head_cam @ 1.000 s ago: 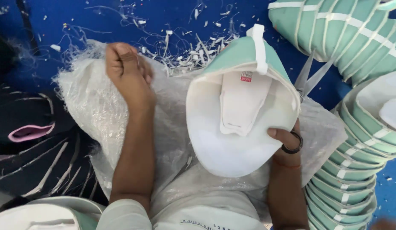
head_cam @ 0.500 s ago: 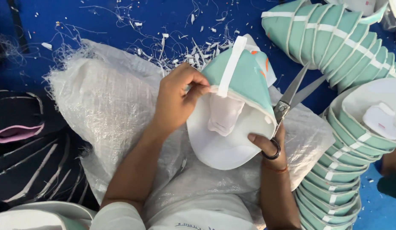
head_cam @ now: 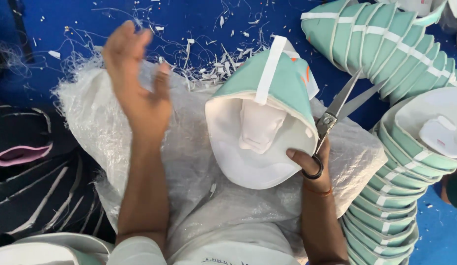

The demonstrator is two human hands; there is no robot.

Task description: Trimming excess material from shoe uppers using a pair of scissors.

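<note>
Resting on a woven white plastic sack (head_cam: 115,122) across the person's lap, the mint-green cap piece (head_cam: 267,93) sits with its open white inside (head_cam: 248,162) turned up toward the camera, a white strap (head_cam: 269,68) running over its crown and a white fabric tab (head_cam: 258,127) showing within. The right hand (head_cam: 312,164) grips the piece at its lower right rim, thumb pressed on the white lining, and the same hand holds a pair of scissors (head_cam: 331,115) by the handle loops, blades parted and pointing up and away to the right. The left hand (head_cam: 137,88) is raised clear of the piece, well to its left, fingers loosely spread and holding nothing; it is blurred, the forearm running straight down toward the body. Between the two hands the sack lies bare, giving free room on the left side of the piece. To the right the room is tight: nested stacks of matching mint-green cap pieces (head_cam: 385,44) curve from the upper right down along the right edge. White thread and trimmings (head_cam: 213,64) litter the blue floor (head_cam: 66,19) beyond the sack, and dark striped fabric (head_cam: 37,181) lies at the left
</note>
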